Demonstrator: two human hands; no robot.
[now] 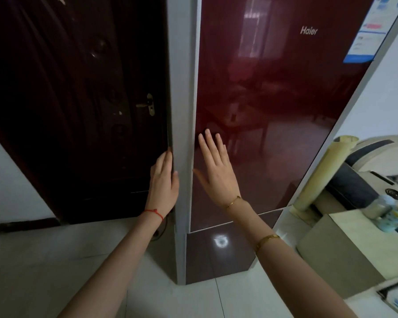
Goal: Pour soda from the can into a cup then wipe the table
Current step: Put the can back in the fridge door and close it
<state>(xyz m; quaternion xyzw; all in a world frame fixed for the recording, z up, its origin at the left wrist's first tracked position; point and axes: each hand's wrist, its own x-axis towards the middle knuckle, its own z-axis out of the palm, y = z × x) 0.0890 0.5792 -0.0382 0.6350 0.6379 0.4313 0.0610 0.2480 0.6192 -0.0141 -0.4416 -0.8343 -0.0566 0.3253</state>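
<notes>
A tall dark red fridge with grey sides stands right in front of me, its doors closed. My left hand is at the fridge's left grey edge, fingers hooked round the far side of that edge. My right hand lies flat on the red door with straight, spread fingers. No can, cup or cloth is in view.
A dark wooden door with a brass handle is left of the fridge. At the right stand a cardboard box, a rolled cream mat, and a cluttered surface with bottles. Pale floor tiles lie below.
</notes>
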